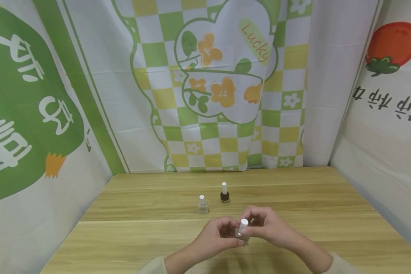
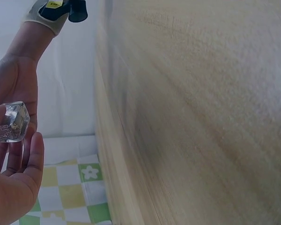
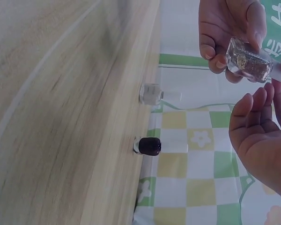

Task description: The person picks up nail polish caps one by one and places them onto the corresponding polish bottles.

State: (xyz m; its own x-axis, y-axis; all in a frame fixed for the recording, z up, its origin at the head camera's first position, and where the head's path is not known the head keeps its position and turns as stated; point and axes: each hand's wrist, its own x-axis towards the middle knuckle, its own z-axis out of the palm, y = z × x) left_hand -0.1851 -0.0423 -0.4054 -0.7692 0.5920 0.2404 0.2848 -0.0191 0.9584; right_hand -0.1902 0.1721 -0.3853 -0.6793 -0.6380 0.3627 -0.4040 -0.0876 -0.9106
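Note:
A small clear nail polish bottle with silvery glitter (image 3: 249, 62) is held up above the wooden table, between both hands. My left hand (image 1: 215, 234) grips its glass body between thumb and fingers. With thumb and fingertips, my right hand (image 1: 272, 229) pinches the bottle's white cap (image 1: 244, 223). The cap sits on the bottle's neck; whether it is loose cannot be told. In the left wrist view, fingers partly cover the glittery glass (image 2: 15, 123). Beyond the hands stand a clear nail polish bottle (image 1: 203, 207) and a dark nail polish bottle (image 1: 224, 196), both upright with white caps.
The wooden table (image 1: 133, 205) ends at a back edge against a hanging cloth with green and yellow checks (image 1: 178, 95). Printed cloths also hang on the left (image 1: 99, 160) and right (image 1: 370, 152). The two standing bottles are near each other, left of the right hand.

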